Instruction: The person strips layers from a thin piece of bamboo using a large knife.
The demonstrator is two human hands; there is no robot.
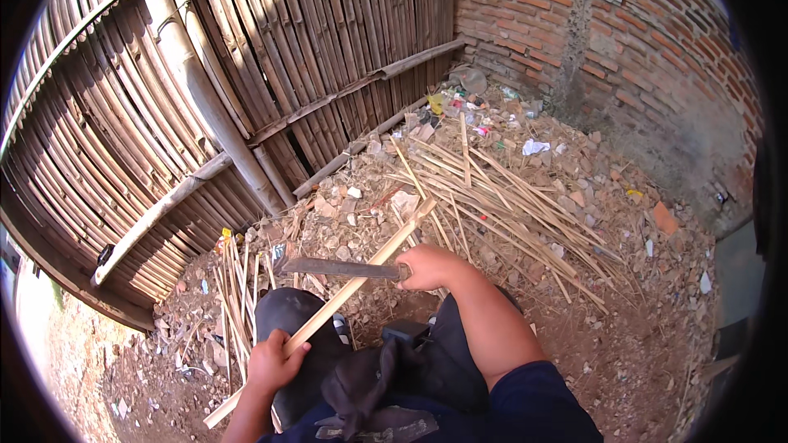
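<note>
Pale strip (328, 309) ran slantwise from below the left hand (273, 365), between both hands, to an end just beyond the right hand (427, 267). The left hand was closed round its lower part. The right hand was closed round the handle of a machete; the blade (336, 267) crossed over the strip, pointing leftward. Contact between edge and strip could not be confirmed.

Sound practice, it was judged, called for a firm left grip well clear of the edge, a shallow blade angle, and strokes directed away from the left hand and left knee (287, 310). The blade's tip stood close beyond that knee, limiting inward swing. Loose strips (466, 152) lay ahead and right of the right hand. Better room appeared above the rubble ahead of both hands, the slatted fence (328, 33) standing farther off.
</note>
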